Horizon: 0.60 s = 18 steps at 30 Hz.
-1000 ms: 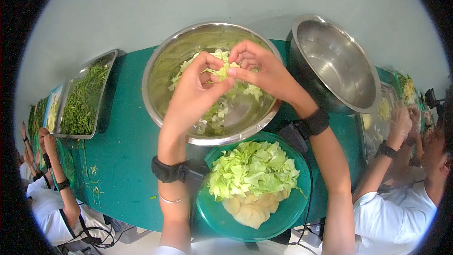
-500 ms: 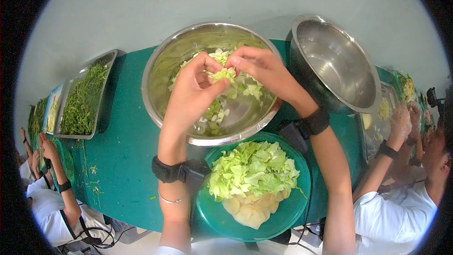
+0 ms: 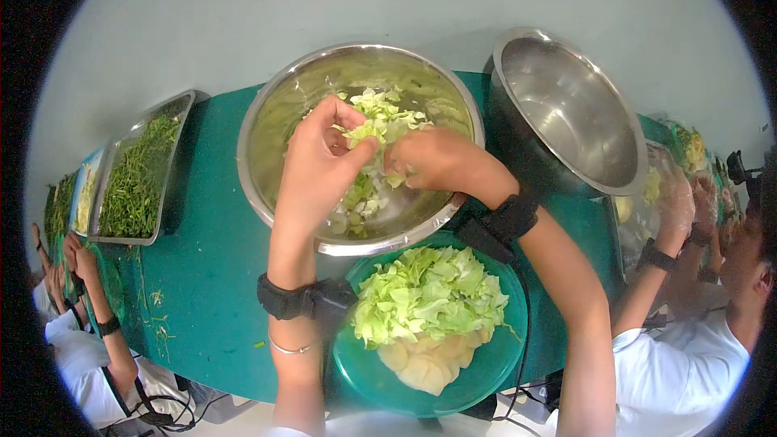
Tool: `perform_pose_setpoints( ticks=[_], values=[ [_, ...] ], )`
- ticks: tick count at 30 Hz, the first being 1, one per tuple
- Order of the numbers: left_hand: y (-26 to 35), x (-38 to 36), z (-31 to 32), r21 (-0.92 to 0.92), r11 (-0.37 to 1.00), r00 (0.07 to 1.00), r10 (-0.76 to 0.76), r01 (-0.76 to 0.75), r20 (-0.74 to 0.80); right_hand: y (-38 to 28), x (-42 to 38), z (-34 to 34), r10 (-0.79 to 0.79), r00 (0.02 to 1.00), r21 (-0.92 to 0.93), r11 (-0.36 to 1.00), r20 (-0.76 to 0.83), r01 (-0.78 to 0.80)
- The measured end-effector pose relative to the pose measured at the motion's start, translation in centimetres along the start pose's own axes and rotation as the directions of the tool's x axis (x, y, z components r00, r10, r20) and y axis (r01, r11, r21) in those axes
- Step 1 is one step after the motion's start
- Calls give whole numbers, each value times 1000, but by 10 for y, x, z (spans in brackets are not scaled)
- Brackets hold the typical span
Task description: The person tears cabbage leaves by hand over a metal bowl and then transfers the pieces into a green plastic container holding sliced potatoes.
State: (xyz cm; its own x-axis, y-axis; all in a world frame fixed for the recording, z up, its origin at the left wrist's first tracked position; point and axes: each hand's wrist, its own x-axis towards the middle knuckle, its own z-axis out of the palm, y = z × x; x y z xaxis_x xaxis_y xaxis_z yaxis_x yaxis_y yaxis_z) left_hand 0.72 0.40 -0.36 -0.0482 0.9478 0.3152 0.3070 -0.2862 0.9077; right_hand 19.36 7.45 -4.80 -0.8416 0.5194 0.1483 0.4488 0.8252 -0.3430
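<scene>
Over the large steel bowl (image 3: 388, 61), my left hand (image 3: 314, 166) pinches a pale green cabbage leaf (image 3: 363, 134) between thumb and fingers. Just to its right, my right hand (image 3: 441, 163) is closed with its fingers curled downward, somewhat blurred; a bit of pale leaf shows at its fingertips. Torn cabbage pieces (image 3: 387, 103) lie inside the bowl, partly hidden behind both hands. Between my forearms, in front of the bowl, sits a green plate (image 3: 506, 360) with a heap of torn cabbage leaves (image 3: 429, 295) and pale round slices, like potato (image 3: 429, 364).
A second steel bowl (image 3: 566, 105) stands tilted at the right. At the left is a metal tray of chopped greens (image 3: 137, 178). Another person's gloved hand (image 3: 676, 202) works over a tray on the right; more people's hands (image 3: 81, 259) show at left. A dark cable (image 3: 528, 316) runs beside the plate.
My right hand has moved down and slightly right, away from the leaf, and turned its fingers downward. My left hand keeps its pinch on the leaf, a little lower. The view has shifted slightly.
</scene>
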Motion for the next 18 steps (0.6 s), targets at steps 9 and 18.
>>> perform_pose_setpoints(
  ticks=[9,18],
  values=[
    [1,-1,0,-27,999,1000,-20,20,2,-6,-1,-2,96,981,25,995,166,-101],
    [1,-1,0,-14,1000,1000,-1,1,11,-16,7,-13,184,914,20,979,362,-205]
  ],
)
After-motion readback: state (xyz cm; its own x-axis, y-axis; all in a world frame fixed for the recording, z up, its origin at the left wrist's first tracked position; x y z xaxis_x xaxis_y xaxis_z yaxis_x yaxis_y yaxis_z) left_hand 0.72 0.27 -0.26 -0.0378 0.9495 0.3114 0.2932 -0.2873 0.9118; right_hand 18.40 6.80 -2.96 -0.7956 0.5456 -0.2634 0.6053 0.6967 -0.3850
